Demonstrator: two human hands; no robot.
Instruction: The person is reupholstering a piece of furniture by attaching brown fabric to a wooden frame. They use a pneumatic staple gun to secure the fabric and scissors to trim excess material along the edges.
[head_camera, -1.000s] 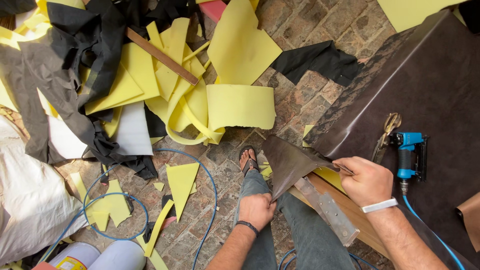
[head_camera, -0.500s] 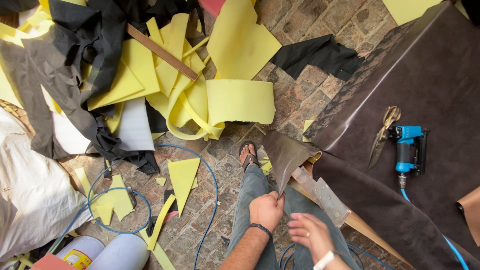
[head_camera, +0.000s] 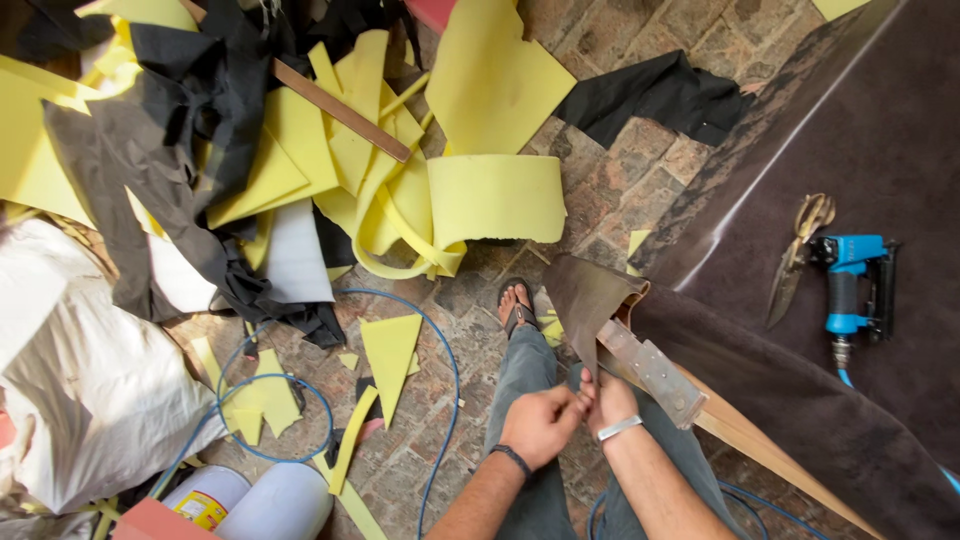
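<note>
my left hand (head_camera: 540, 425) and right hand (head_camera: 607, 402) met, fingers curled; i could not tell what they held. the loose brown leather flap (head_camera: 585, 295) risked slipping off the wooden frame (head_camera: 740, 432).

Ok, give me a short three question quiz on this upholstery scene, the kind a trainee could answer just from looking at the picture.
1. True or false: the blue pneumatic staple gun lies on the dark brown leather sheet.
2. Which lies right beside the staple gun? A. brass-handled metal shears B. the long wooden strip C. the black fabric scrap
3. Fill in: the left hand and right hand meet over the person's ___.

Key: 1 true. 2 A. 3 knees, in grey trousers, just below the hanging brown leather flap.
</note>
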